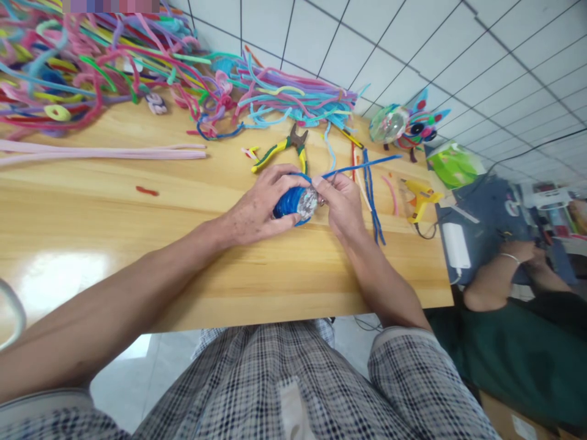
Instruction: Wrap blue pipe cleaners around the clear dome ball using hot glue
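Observation:
My left hand (268,208) is wrapped around a small round form wound with blue pipe cleaner (287,203). One end of this form, facing right, shows a whitish, shiny surface. At its upper right edge, my right hand (339,198) pinches a loose blue pipe cleaner (371,164) between thumb and fingers. The free length of that strand sticks out to the right above the hand. Just beyond my left hand lie pliers (297,142) with yellow and green handles, their jaws pointing away from me. More blue pipe cleaners (372,201) rest on the table right of my right hand.
Heaps of colourful pipe cleaners (293,91) line the back of the wooden table (284,281). Pink strips (105,151) lie at left. To the right are a yellow glue gun (420,198), a decorated animal figure (417,125) and a green packet (454,165). Another person's arm (493,275) is at far right.

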### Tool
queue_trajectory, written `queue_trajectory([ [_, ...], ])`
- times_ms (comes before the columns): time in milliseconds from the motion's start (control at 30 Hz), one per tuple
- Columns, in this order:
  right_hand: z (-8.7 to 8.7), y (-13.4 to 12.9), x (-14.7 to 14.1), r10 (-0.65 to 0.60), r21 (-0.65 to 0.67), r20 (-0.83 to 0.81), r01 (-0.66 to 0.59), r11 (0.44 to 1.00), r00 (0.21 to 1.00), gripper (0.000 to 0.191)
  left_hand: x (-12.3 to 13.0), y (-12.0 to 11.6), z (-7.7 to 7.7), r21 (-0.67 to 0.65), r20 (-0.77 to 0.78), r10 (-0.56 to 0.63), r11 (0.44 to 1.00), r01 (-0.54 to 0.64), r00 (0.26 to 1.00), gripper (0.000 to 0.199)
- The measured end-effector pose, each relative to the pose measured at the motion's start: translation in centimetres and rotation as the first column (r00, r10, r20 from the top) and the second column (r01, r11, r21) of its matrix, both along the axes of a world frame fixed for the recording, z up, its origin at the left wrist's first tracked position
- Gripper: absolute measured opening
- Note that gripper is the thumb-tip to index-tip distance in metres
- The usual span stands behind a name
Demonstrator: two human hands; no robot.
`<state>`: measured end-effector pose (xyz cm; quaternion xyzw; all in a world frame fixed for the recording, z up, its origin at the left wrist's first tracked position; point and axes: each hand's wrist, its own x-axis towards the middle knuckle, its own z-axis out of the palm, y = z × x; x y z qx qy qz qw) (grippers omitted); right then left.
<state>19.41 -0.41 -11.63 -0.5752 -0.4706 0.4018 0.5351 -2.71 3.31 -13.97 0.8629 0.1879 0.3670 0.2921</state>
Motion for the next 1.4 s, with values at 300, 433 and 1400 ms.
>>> queue_trajectory([
  [300, 0.1, 0.0, -0.2, 0.003, 0.003, 0.018, -0.003, 1.000, 1.000, 0.054, -0.1, 0.1, 0.0, 0.000, 0.031, -0.035, 0.999, 0.035, 0.999, 0.053],
  [433, 1.3, -0.5, 0.7, 0.072, -0.027, 0.038, -0.071, 0.997, 0.997, 0.051, -0.1, 0.2, 0.0, -0.018, 0.040, -0.041, 0.999, 0.042, 0.998, 0.053],
  [1400, 3.9, -6.3, -0.5, -0.065, 0.282, 0.866, -0.378, 0.882, 0.495, 0.012, 0.0, 0.0, 0.3, -0.054, 0.006, -0.011, 0.998, 0.011, 1.000, 0.056],
])
